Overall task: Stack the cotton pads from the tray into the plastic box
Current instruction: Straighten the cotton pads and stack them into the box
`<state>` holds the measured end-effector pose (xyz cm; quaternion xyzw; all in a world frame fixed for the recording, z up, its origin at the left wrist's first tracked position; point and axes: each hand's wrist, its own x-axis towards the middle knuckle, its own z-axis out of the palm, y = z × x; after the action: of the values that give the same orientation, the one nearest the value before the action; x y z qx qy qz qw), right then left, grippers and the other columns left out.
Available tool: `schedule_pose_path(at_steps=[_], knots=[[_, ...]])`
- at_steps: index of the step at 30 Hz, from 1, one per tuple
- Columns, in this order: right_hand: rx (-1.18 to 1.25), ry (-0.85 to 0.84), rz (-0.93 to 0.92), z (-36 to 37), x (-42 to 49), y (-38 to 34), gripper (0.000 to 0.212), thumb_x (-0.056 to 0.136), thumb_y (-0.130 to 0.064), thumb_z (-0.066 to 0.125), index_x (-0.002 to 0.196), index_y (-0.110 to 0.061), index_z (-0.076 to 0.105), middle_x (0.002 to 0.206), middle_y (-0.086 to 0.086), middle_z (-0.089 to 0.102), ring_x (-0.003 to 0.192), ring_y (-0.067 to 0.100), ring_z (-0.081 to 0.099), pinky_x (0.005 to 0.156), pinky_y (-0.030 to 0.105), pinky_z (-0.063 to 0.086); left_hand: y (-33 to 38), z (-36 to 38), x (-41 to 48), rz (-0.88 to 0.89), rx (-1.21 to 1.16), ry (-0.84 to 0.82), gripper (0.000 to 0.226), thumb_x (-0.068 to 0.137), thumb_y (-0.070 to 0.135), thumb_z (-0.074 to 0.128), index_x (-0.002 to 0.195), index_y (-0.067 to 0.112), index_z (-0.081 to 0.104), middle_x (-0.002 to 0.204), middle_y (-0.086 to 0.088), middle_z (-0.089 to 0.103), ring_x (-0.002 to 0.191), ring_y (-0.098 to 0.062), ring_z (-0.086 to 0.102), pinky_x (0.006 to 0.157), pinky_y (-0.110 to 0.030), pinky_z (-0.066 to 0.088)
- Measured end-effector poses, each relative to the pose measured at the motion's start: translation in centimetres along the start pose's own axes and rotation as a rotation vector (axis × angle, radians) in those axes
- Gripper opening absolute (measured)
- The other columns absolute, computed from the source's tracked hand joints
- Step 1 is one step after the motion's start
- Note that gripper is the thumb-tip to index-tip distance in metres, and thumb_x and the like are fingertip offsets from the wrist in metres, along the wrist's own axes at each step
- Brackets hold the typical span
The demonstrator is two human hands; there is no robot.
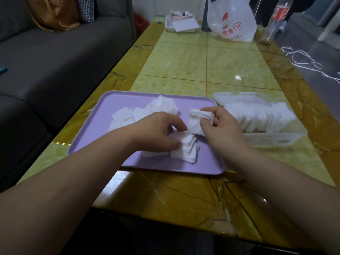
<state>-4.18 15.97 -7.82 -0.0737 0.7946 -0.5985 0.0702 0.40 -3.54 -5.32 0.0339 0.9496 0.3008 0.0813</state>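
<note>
Gathering cotton pads from a purple tray, a person works at a yellow-tiled desk, seen from the head camera.

The right hand pinches a bundle of white pads between its thumb and curled fingers. It holds the bundle clear of the tray floor, toward the tray's 3 o'clock edge. The left hand bends at the wrist over a heap of pads near the tray's 6 o'clock side. Its fingers are curled above the heap and its thumb is down on the top sheets, apparently pinching the next few. Both forearms reach in from 6 o'clock, with the two hands close together.

More loose pads lie toward the tray's 12 o'clock end. At 3 o'clock of the tray stands the clear plastic box, already holding a long row of pads set on edge.

The pads look feather-light, soft and limp, and they are likely to fan apart or shed a sheet if gripped loosely. A firm squeeze across the flat faces of a squared-up bundle, near its middle, seems the surest hold. A bundle should also slide in more cleanly on edge beside the row.
</note>
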Motion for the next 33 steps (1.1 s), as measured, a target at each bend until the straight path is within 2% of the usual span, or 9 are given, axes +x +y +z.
schedule_pose_path(at_steps=[3,7,12,20,24,26,29,31,33], knots=[[-0.002,0.007,0.007,-0.1,0.1,0.1,0.021,0.100,-0.013,0.054,0.113,-0.028,0.062,0.108,-0.001,0.073,0.100,0.023,0.071,0.085,0.040,0.058,0.3,0.1,0.0,0.017,0.035,-0.022,0.043,0.082,0.023,0.073,0.123,0.036,0.068,0.108,0.015,0.062,0.094,-0.002,0.061,0.079,-0.014,0.044],[-0.019,0.021,0.023,-0.1,0.3,0.3,0.020,0.100,-0.015,0.054,0.112,-0.029,0.062,0.109,-0.002,0.073,0.100,0.020,0.070,0.089,0.045,0.057,0.4,0.3,0.2,0.099,0.113,-0.078,0.046,0.083,0.037,0.077,0.128,0.035,0.069,0.122,0.012,0.052,0.110,-0.004,0.049,0.093,-0.019,0.035],[-0.015,0.012,0.038,-0.1,0.4,0.4,0.020,0.099,-0.015,0.055,0.111,-0.029,0.062,0.110,-0.001,0.073,0.102,0.020,0.070,0.094,0.048,0.058,0.0,0.7,0.5,0.153,0.123,-0.027,0.039,0.087,0.036,0.076,0.126,0.031,0.071,0.121,0.009,0.056,0.114,-0.007,0.051,0.094,-0.017,0.034],[-0.003,0.003,0.036,-0.1,0.4,0.6,0.018,0.098,-0.020,0.055,0.108,-0.033,0.062,0.108,-0.003,0.073,0.100,0.020,0.070,0.094,0.050,0.057,-0.1,0.9,0.6,0.113,0.047,0.176,0.015,0.099,0.023,0.060,0.108,0.024,0.073,0.097,0.007,0.070,0.090,-0.014,0.062,0.080,-0.031,0.050],[0.075,-0.007,0.061,-0.2,0.6,0.5,0.017,0.100,-0.016,0.057,0.108,-0.031,0.062,0.110,-0.003,0.074,0.101,0.019,0.072,0.095,0.050,0.058,-0.2,-0.3,0.6,0.078,-0.089,0.362,0.014,0.093,0.017,0.065,0.095,0.030,0.070,0.092,0.010,0.070,0.086,-0.010,0.063,0.076,-0.026,0.050],[0.125,-0.010,0.071,-0.2,0.7,0.4,0.019,0.100,-0.012,0.059,0.109,-0.027,0.063,0.110,0.000,0.075,0.102,0.021,0.072,0.096,0.052,0.058,0.1,-1.0,0.2,0.097,-0.259,0.330,0.014,0.093,0.015,0.068,0.096,0.027,0.073,0.093,0.008,0.073,0.085,-0.008,0.066,0.074,-0.019,0.051],[0.215,-0.055,0.085,-0.2,0.8,0.1,0.021,0.098,-0.004,0.061,0.110,-0.021,0.066,0.107,0.007,0.077,0.103,0.028,0.074,0.094,0.055,0.058,0.7,-0.9,-0.7,0.092,-0.459,0.147,0.013,0.094,0.015,0.071,0.103,0.024,0.076,0.095,-0.002,0.077,0.085,-0.016,0.071,0.076,-0.028,0.055],[0.274,-0.131,0.101,-0.2,0.6,-0.4,0.022,0.097,0.000,0.063,0.114,-0.014,0.066,0.106,0.010,0.078,0.104,0.033,0.074,0.095,0.054,0.058,0.7,-0.3,-0.6,0.069,-0.466,0.178,0.009,0.092,0.019,0.075,0.101,0.022,0.076,0.088,-0.006,0.077,0.074,-0.019,0.068,0.071,-0.031,0.054],[0.301,-0.204,0.108,-0.2,0.3,-0.7,0.024,0.096,0.001,0.064,0.117,-0.010,0.065,0.106,0.013,0.078,0.106,0.034,0.073,0.097,0.053,0.057,0.7,0.0,-0.3,0.037,-0.481,0.237,0.008,0.090,0.021,0.078,0.097,0.020,0.074,0.076,-0.004,0.073,0.063,-0.009,0.060,0.064,-0.022,0.048]])
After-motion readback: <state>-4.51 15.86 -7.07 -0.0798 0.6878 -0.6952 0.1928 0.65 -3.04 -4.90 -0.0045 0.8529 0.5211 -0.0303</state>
